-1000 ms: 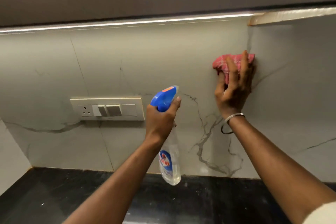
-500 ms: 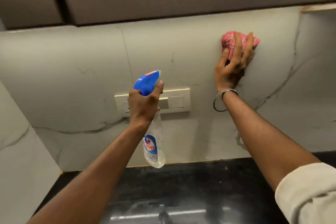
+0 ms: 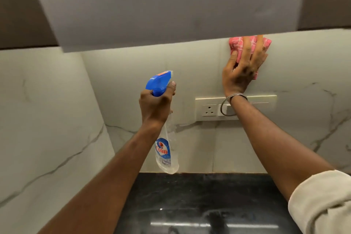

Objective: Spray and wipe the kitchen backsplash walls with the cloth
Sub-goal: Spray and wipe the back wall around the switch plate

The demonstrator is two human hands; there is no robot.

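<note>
Right hand (image 3: 244,68) flat against the marble backsplash (image 3: 190,66), palm and spread fingers pressing a pink cloth (image 3: 237,43) to the wall. Cloth bunched under the hand, its top edge right up at the lower edge of a pale sheet (image 3: 171,9) that hangs across the top of the view. Blurred print on that sheet, possibly reading "trash bin", too soft to be sure. Thin metal bangle (image 3: 230,104) loose around the right wrist, rolled cream sleeve (image 3: 322,201) at the lower right corner.

Left hand (image 3: 154,105) wrapped closed around the neck of a clear spray bottle (image 3: 166,150), index finger curled over the front of the blue trigger head (image 3: 157,83). Nozzle aimed toward the wall, bottle held upright in the air, its body hanging below the fist with a blue and red label facing the camera. Bottle clear of the wall and above the back edge of the black tabletop (image 3: 199,201).

Cream switch plate (image 3: 209,108) with a socket set into the backsplash just below the right hand, partly crossed by the right forearm. Second marble wall (image 3: 47,119) meeting the backsplash at a corner on the left. Dark cabinet fronts (image 3: 20,5) above, either side of the sheet. Glossy reflections on the tabletop near the bottom edge.
</note>
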